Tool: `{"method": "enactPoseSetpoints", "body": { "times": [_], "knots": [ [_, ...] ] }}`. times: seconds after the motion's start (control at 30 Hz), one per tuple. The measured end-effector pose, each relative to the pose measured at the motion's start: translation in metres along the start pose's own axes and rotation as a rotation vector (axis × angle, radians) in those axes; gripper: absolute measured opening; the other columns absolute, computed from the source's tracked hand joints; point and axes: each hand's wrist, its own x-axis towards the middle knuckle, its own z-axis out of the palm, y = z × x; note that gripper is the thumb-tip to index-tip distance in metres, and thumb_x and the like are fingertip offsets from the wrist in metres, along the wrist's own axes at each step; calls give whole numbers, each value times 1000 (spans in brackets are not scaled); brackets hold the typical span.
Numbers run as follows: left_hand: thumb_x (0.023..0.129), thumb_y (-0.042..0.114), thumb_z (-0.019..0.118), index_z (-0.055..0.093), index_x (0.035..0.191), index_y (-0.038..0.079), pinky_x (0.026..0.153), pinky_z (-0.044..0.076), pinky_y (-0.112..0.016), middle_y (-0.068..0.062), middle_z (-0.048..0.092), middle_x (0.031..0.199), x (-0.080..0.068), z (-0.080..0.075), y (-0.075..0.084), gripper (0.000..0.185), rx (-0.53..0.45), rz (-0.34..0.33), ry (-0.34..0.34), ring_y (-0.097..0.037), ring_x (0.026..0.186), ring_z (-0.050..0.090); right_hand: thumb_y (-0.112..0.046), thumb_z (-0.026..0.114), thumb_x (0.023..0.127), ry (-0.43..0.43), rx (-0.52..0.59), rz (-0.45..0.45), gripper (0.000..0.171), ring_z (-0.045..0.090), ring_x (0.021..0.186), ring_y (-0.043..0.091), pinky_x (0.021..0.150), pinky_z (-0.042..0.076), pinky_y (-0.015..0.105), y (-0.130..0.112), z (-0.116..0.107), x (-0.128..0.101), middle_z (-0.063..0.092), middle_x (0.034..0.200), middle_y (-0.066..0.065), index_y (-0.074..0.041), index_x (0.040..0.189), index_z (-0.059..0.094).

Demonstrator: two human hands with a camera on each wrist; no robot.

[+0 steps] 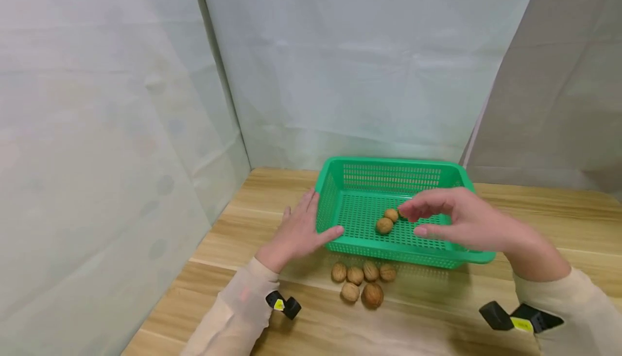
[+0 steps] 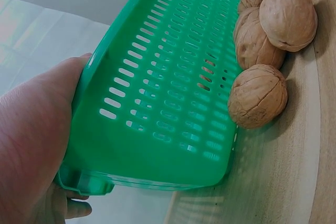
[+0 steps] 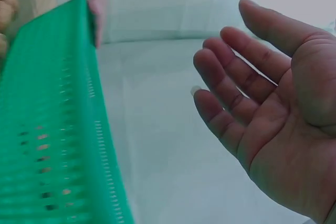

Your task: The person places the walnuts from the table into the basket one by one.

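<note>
Green plastic forms the slotted basket [image 1: 393, 249], which stands upright on the wooden table [image 1: 427, 318]. The left hand [image 1: 301, 229] grips the basket at its left end: the thumb lies over the near rim by the corner, while the fingers lie along the outside of the end wall. The right hand [image 1: 461, 218] is above the right part of the basket, fingers loosely bent and apart from the thumb; its palm, plain in the right wrist view, holds nothing.

Inside the basket, on the floor near the middle, lie two walnuts [image 1: 384, 226] touching or nearly so. Just to their right, a third brown shape is mostly hidden behind the fingertips of the right hand, so its outline cannot be told. Six loose walnuts [image 1: 355, 275] lie on the near side of the basket, outside it: four in a rough row just beside its near wall, and two a little farther from it. Of those two, the one on the right is darker and redder, the other paler. In the left wrist view, brown patches show through the slots of the basket.

Pale cloth [image 1: 359, 64] hangs behind the basket, with more to its left, and a greyer sheet [image 1: 554, 91] hangs beyond its right end. On the near side of the basket, light sleeves [image 1: 578, 307] cover both forearms, each with a black device [image 1: 495, 315] bearing a yellow label.
</note>
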Motion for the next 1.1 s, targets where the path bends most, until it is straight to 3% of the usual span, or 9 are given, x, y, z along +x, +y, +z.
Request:
{"method": "enactPoseSetpoints", "body": {
  "times": [0.23,0.47,0.7,0.9,1.1],
  "knots": [
    [75,89,30,13,155,5,109,11,-65,-9,7,161,2,2,-2,116,10,-11,-12,-22,146,8,-7,71,87,83,-15,-16,36,61,97,13,81,50,23,11,27,-30,67,111,-7,-18,120,65],
    [81,82,38,12,154,4,109,10,-65,-11,9,160,2,0,-3,110,-8,-1,-2,-26,146,11,-4,72,85,76,16,-92,35,63,97,14,79,51,26,21,47,-27,68,110,-2,-14,118,66],
    [84,77,43,13,154,4,108,13,-66,-11,8,160,2,-2,-2,106,-8,8,0,-25,146,10,-8,71,87,-17,123,-126,34,63,100,13,80,54,30,26,67,-22,66,112,-2,-12,120,65],
    [81,83,35,14,154,3,108,14,-66,-10,8,160,3,-3,-1,111,5,8,-12,-22,147,7,-16,69,90,-120,152,-157,29,64,98,14,81,54,34,34,97,-16,67,111,-1,-14,119,65],
    [82,81,38,14,154,2,108,14,-65,-10,8,160,2,-3,0,109,-5,6,-12,-22,147,8,-25,70,90,-180,93,-37,30,62,95,16,81,53,32,41,117,-14,66,111,-1,-13,117,67]
  ]
}}
